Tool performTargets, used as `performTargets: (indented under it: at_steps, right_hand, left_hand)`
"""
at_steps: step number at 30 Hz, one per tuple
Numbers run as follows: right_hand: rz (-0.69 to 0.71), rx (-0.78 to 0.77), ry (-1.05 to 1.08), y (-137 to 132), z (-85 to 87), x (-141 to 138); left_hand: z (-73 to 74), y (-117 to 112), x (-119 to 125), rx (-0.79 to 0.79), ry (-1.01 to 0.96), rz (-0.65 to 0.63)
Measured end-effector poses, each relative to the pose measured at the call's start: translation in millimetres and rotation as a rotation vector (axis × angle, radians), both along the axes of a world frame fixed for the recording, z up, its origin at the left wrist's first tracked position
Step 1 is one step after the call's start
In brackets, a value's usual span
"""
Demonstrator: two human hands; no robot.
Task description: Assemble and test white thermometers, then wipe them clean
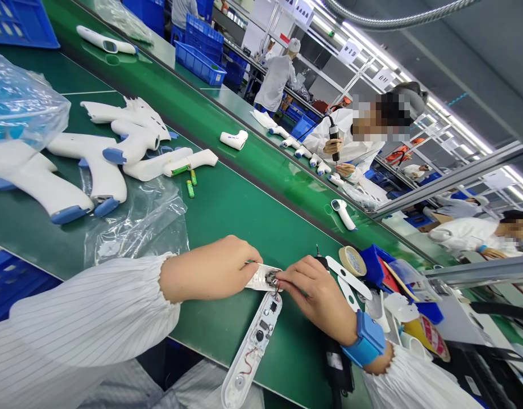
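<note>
My left hand (221, 267) is closed on a small white plastic housing piece (258, 279). At that piece's right end, the fingers of my right hand (319, 292) pinch a small dark metallic part (271, 278). Thin red and dark wires run from there to an open, long white thermometer half (252, 355), which lies slanted below my hands at the table edge. Its circuit board, black round component and red wire show. My right fingertips partly cover the dark part, so its exact kind is unclear. A blue band (366, 339) is around my right wrist.
White thermometer guns (103, 159) and green batteries (190, 188) lie at left beside a plastic bag (137, 218). A green conveyor (270, 170) carries several thermometers. At right are a black electric screwdriver (336, 363), a tape roll (352, 261) and a blue bin (374, 261). A co-worker (351, 136) sits opposite.
</note>
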State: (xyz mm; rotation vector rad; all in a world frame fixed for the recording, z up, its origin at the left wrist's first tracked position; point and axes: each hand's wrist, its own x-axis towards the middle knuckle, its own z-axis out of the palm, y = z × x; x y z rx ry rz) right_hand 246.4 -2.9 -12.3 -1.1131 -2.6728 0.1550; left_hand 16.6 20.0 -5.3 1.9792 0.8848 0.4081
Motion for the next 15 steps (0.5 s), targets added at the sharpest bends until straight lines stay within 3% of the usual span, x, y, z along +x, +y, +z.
performTargets:
  at_steps: [15]
  right_hand:
    - [0.035, 0.139, -0.11, -11, 1.7, 0]
  left_hand:
    - [0.1, -7, 3, 0.034, 0.098, 0.005]
